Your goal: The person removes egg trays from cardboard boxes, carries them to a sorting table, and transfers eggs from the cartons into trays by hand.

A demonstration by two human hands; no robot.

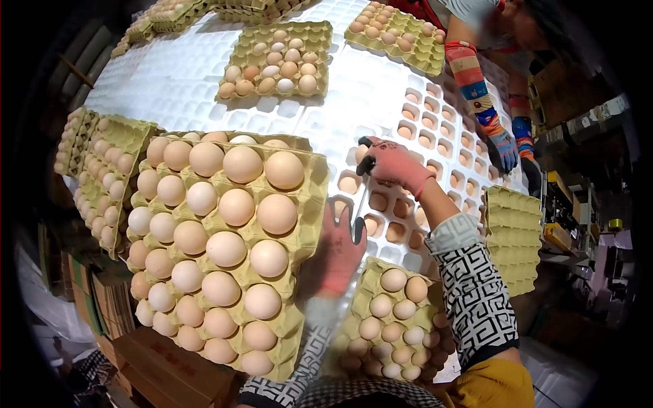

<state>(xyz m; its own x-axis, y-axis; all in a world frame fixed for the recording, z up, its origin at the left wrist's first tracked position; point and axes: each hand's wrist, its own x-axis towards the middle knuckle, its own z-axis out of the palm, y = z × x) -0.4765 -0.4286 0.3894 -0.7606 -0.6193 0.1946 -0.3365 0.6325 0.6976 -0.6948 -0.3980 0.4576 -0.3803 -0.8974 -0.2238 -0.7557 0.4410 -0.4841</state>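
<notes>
My right hand (391,164), in a pink glove with dark fingertips, pinches a light brown egg (360,154) over the white foam tray (333,163). Its cells hold several eggs, such as the egg (349,183) just below that hand. My left hand (340,248), in a matching glove and slightly blurred, has its thumb and fingers apart. It is beside the right edge of a large yellow-green pulp egg tray (309,197) full of eggs; whether it touches that edge I cannot tell. Nothing shows between its fingers.
Another pulp tray (367,272) with eggs sits near my body. A pulp tray without eggs (513,238) stands at the right. More egg trays (320,41) lie farther back. Across from me, a co-worker's gloved hand (503,148) reaches over the foam cells. Cardboard boxes (170,364) stand lower left.
</notes>
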